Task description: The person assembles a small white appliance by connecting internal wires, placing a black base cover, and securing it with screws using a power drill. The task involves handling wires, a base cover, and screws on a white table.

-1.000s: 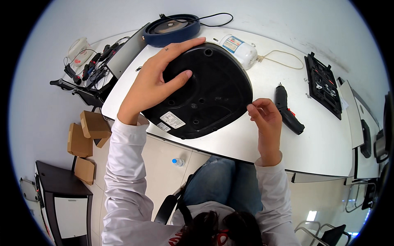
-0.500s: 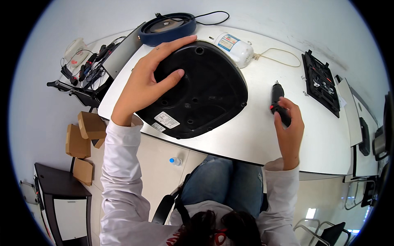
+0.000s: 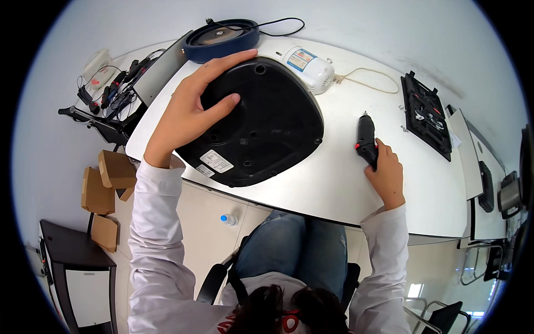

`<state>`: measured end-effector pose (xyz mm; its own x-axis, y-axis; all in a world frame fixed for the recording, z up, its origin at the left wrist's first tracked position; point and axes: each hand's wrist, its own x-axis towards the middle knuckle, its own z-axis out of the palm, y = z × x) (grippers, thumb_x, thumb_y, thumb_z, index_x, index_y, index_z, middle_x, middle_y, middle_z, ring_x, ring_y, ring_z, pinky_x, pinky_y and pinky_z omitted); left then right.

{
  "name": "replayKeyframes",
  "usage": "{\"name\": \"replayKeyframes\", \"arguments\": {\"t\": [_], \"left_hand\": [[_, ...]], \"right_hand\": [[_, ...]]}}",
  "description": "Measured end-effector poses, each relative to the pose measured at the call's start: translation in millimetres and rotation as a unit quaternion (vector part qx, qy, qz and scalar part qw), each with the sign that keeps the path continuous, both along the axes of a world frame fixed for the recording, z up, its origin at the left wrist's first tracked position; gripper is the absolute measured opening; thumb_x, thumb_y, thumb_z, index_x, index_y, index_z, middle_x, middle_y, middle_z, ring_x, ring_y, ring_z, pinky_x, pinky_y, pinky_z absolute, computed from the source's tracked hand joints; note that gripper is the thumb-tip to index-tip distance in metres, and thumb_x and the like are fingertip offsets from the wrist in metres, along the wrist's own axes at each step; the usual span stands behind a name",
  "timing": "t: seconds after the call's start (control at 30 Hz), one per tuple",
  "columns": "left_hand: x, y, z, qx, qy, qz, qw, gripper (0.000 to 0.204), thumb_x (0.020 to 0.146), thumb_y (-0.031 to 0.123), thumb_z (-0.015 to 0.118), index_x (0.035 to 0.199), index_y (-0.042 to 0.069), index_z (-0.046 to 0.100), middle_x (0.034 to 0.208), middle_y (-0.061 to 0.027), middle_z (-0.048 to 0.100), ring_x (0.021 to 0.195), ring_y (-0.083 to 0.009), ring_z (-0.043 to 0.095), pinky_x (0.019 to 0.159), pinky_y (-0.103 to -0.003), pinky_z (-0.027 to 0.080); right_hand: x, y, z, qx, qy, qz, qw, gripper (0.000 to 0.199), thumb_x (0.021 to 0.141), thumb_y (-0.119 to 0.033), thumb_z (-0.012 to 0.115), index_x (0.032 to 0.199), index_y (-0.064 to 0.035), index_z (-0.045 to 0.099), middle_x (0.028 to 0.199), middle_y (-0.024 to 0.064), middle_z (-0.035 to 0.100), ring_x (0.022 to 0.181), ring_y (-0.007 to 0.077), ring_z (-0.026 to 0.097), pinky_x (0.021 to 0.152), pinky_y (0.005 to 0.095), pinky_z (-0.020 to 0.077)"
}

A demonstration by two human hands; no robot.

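Note:
My left hand (image 3: 192, 106) grips a black rounded appliance base (image 3: 278, 119) by its upper left edge. The thumb presses on the flat black face and the fingers reach along the far rim. Screw holes and two white labels show on that face; its other side is hidden. On the right, my right hand (image 3: 387, 173) is closed round the handle of a black electric screwdriver (image 3: 365, 136) with red buttons. The screwdriver lies on the white table (image 3: 345, 183), its bit pointing away from me.
A blue round base with a black cord (image 3: 258, 38) and a white motor housing (image 3: 311, 69) stand behind the black base. An open black tool case (image 3: 427, 117) lies at the right, small screws beside it. Cardboard boxes (image 3: 100, 189) and a bottle (image 3: 228, 220) are below the table.
My right hand has closed round the screwdriver's handle, where its fingers were loosely apart before. My left hand keeps its hold on the black base. The whole view has shifted slightly.

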<state>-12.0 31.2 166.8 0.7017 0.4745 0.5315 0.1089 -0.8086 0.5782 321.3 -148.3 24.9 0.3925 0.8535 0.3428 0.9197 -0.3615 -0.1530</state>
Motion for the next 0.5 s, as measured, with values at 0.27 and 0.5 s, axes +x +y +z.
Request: {"name": "replayKeyframes", "arguments": {"t": [0.27, 0.5], "left_hand": [[8, 0, 1, 0.031, -0.031, -0.001, 0.999, 0.054, 0.079, 0.004, 0.058, 0.132, 0.013, 0.053, 0.113, -0.0086, 0.061, 0.1, -0.0192, 0.059, 0.091, -0.029, 0.044], [0, 0, 0, -0.016, 0.006, -0.008, 1.0, 0.054, 0.084, 0.009, 0.059, 0.136, 0.005, 0.047, 0.137, -0.009, 0.05, 0.122, -0.02, 0.049, 0.106, -0.031, 0.032]], "right_hand": [[-3, 5, 8, 0.076, 0.072, -0.066, 0.992, 0.043, 0.067, -0.011, 0.068, 0.107, -0.0049, 0.055, 0.09, 0.0128, 0.062, 0.08, 0.0309, 0.062, 0.068, 0.0387, 0.0501], [-61, -59, 46, 0.27, 0.448, 0.044, 0.851, 0.035, 0.077, -0.005, 0.063, 0.11, -0.0002, 0.055, 0.085, 0.011, 0.064, 0.069, 0.0191, 0.065, 0.062, 0.0282, 0.0499]]}}
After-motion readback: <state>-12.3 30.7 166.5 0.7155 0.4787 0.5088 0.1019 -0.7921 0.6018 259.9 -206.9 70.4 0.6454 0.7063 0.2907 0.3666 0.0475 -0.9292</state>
